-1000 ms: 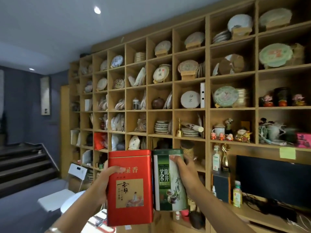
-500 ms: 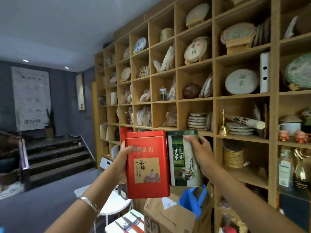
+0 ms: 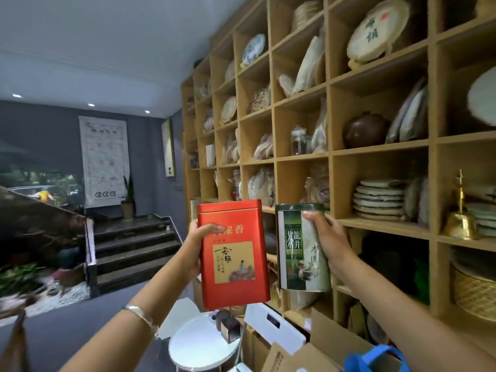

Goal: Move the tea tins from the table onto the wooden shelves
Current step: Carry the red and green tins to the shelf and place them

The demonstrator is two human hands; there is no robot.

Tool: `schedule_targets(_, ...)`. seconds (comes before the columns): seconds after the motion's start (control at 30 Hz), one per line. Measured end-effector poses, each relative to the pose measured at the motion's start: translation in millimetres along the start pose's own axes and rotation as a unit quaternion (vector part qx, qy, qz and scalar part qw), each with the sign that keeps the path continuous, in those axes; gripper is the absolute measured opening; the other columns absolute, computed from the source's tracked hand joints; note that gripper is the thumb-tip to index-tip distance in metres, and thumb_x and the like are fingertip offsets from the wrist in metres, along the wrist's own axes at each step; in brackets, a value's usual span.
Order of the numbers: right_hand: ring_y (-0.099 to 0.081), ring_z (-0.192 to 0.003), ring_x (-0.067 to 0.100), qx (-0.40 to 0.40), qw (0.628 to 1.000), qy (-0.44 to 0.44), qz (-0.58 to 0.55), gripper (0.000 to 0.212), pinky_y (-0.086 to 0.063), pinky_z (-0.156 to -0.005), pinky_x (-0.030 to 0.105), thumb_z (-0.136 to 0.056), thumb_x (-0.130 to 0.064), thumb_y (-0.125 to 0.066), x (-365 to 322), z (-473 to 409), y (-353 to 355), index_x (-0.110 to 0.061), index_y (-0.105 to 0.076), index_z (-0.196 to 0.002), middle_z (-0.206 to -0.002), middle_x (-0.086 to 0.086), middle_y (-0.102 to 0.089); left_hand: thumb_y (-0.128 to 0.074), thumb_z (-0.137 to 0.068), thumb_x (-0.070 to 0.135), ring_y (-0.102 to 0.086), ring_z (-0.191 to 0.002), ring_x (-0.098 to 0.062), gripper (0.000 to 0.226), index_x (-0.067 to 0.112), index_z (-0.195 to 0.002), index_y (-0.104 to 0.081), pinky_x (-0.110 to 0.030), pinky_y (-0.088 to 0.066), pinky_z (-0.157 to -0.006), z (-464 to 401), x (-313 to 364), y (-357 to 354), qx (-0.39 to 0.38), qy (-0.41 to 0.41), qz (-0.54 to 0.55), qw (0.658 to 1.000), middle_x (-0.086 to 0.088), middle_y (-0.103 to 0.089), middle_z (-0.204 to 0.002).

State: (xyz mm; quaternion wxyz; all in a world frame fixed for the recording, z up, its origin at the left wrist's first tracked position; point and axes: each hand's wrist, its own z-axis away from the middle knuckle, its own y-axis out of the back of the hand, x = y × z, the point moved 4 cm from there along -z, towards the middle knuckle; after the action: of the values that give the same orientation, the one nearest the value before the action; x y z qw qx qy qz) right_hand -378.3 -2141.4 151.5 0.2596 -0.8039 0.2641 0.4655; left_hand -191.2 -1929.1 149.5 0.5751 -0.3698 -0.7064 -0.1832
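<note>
Both tins have moved up and closer to the wooden shelves [image 3: 381,151] since a moment ago, and a gap has opened between them. The left hand [image 3: 197,244] grips the red tin [image 3: 233,255] by its left side, thumb on the front. The right hand [image 3: 326,237] is wrapped around the green tin [image 3: 302,248] (a round one with a dark lid). Both tins stand upright in the air, just in front of the shelves, the green one on the right. Below them sit a small white round table [image 3: 198,347] and a cardboard box [image 3: 300,355]. Far left are dark stairs [image 3: 134,253].
</note>
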Motion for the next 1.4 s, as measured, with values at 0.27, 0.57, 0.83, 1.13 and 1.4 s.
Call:
schedule_targets(0.27, -0.069, -0.097, 0.026, 0.010, 0.999, -0.030, 0.031, 0.092, -0.056, -0.088, 0.049, -0.058, -0.060, -0.075, 81, -101, 5, -0.018, -0.045, -0.134, -0.110, 0.009, -0.070, -0.078, -0.052, 0.035, -0.067, -0.102, -0.044, 0.093, 0.011, -0.134, -0.044, -0.057, -0.054, -0.086, -124, -32, 9, -0.014, -0.014, -0.015, 1.000, -0.028, -0.064, -0.119)
schedule_targets(0.57, -0.073, -0.085, 0.029, 0.096, 0.995, 0.007, 0.029, 0.081, -0.058, -0.070, 0.040, -0.062, -0.049, -0.075, 116, -203, 25, -0.011, -0.050, -0.128, -0.095, 0.010, -0.075, -0.077, -0.056, 0.029, -0.060, -0.111, -0.050, 0.089, 0.007, -0.136, -0.043, -0.064, -0.049, -0.091, -287, -86, 9, -0.101, -0.023, 0.040, 0.994, -0.032, -0.057, -0.128)
schedule_targets(0.83, -0.073, -0.072, 0.020, 0.258, 0.962, 0.081, 0.048, 0.052, -0.055, -0.056, 0.028, -0.060, -0.045, -0.073, 113, -280, 32, -0.016, -0.062, -0.102, -0.081, 0.005, -0.076, -0.077, -0.057, 0.028, -0.065, -0.105, -0.045, 0.086, 0.014, -0.134, -0.041, -0.060, -0.054, -0.086, -447, -86, -31, -0.246, -0.050, 0.061, 0.966, -0.029, -0.061, -0.123)
schedule_targets(1.13, -0.074, -0.080, 0.021, 0.324, 0.929, 0.116, 0.139, 0.061, -0.056, -0.057, 0.027, -0.062, -0.037, -0.078, 93, -338, 36, -0.013, -0.059, -0.114, -0.093, 0.006, -0.076, -0.091, -0.056, 0.035, -0.073, -0.096, -0.026, 0.092, 0.025, -0.134, -0.043, -0.038, -0.060, -0.069, -546, -107, -87, -0.324, -0.039, 0.099, 0.940, -0.010, -0.071, -0.115)
schedule_targets(1.4, -0.073, -0.082, 0.024, 0.360, 0.909, 0.118, 0.176, 0.035, -0.058, -0.070, 0.036, -0.074, -0.030, -0.072, 94, -359, 60, -0.016, -0.062, -0.105, -0.097, 0.011, -0.074, -0.082, -0.072, 0.043, -0.071, -0.100, -0.030, 0.052, 0.029, -0.117, -0.062, -0.036, -0.060, -0.071, -571, -138, -116, -0.374, -0.037, 0.151, 0.914, -0.011, -0.073, -0.112)
